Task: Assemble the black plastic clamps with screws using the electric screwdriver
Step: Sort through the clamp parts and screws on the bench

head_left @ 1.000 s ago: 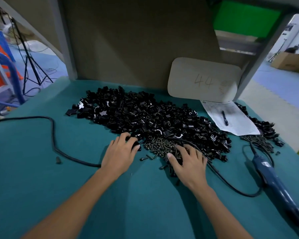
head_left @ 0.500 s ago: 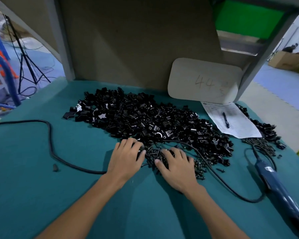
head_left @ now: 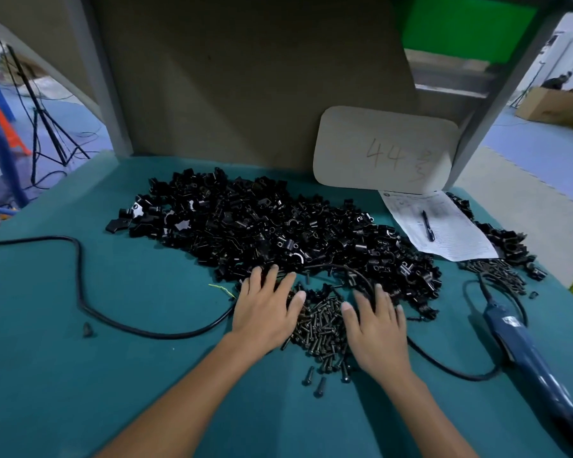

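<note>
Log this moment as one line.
left hand: flat, left of screws | right hand: flat, right of screws | clamps: piled behind | screwdriver: lying at right, unheld

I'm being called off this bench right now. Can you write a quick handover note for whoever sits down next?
Left hand and right hand: both open and flat, holding nothing, either side of the screw pile.
Black clamps are heaped just behind.
Electric screwdriver lies untouched at the right.
Done: nothing assembled that I can make out.
Left: pick a clamp and a screw, take the driver, start fastening.
</note>
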A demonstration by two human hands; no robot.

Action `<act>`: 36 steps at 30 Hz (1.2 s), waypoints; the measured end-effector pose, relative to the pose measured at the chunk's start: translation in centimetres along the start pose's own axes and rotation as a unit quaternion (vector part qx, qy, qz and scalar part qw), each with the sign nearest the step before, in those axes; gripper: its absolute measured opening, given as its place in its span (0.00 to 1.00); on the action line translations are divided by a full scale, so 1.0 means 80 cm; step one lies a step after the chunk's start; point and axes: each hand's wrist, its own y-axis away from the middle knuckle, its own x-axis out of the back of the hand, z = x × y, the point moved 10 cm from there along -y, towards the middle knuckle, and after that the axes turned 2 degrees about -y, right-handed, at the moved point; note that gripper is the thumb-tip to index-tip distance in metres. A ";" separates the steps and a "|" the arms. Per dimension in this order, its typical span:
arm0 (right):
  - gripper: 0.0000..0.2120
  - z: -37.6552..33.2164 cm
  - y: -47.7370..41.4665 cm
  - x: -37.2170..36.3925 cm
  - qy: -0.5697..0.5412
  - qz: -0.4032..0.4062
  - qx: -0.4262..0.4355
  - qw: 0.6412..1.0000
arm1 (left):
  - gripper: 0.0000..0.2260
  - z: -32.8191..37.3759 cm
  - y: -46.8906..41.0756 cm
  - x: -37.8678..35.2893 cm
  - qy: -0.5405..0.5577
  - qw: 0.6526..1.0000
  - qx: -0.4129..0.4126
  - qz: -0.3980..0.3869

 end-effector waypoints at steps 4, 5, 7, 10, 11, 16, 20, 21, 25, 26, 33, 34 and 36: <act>0.36 -0.020 0.016 -0.011 -0.006 -0.013 0.037 0.999 | 0.26 0.002 0.009 -0.001 0.011 1.000 -0.023 0.008; 0.37 -0.023 0.020 -0.012 -0.009 -0.018 0.043 0.999 | 0.27 0.003 0.014 0.002 0.014 0.999 -0.034 0.019; 0.38 -0.030 0.029 -0.014 -0.013 -0.030 0.056 0.998 | 0.27 0.008 0.026 0.009 0.023 0.997 -0.056 0.041; 0.37 -0.042 0.045 -0.015 -0.037 -0.050 0.080 0.995 | 0.25 0.011 0.034 0.015 0.062 0.995 -0.065 0.050; 0.36 -0.045 0.049 -0.013 -0.055 -0.056 0.089 0.993 | 0.23 0.008 0.034 0.018 0.077 0.994 -0.059 0.054; 0.19 -0.029 0.018 0.050 -0.190 0.080 0.058 0.977 | 0.18 -0.007 0.035 0.031 0.121 0.988 -0.020 0.098; 0.09 -0.033 -0.056 0.071 -0.148 0.082 0.057 0.984 | 0.14 -0.015 0.035 0.038 0.126 0.982 0.000 0.140; 0.09 -0.044 -0.071 0.068 -0.139 0.061 0.079 0.985 | 0.13 -0.021 0.034 0.044 0.135 0.978 0.014 0.158; 0.14 -0.059 -0.121 0.055 -0.033 0.022 0.091 0.995 | 0.15 -0.042 0.014 0.073 0.127 0.972 0.027 0.198; 0.15 -0.054 -0.132 0.056 -0.007 0.017 0.070 0.997 | 0.17 -0.046 0.004 0.078 0.116 0.975 0.026 0.189; 0.19 -0.051 -0.136 0.011 0.082 -0.133 0.128 0.979 | 0.20 -0.043 -0.044 0.056 0.008 0.996 -0.063 0.054; 0.17 -0.050 -0.134 0.009 0.088 -0.131 0.131 0.979 | 0.17 -0.040 -0.042 0.059 0.021 0.994 -0.076 0.077; 0.15 -0.051 -0.130 0.009 0.106 -0.109 0.144 0.978 | 0.11 -0.036 -0.035 0.066 0.057 0.985 -0.103 0.122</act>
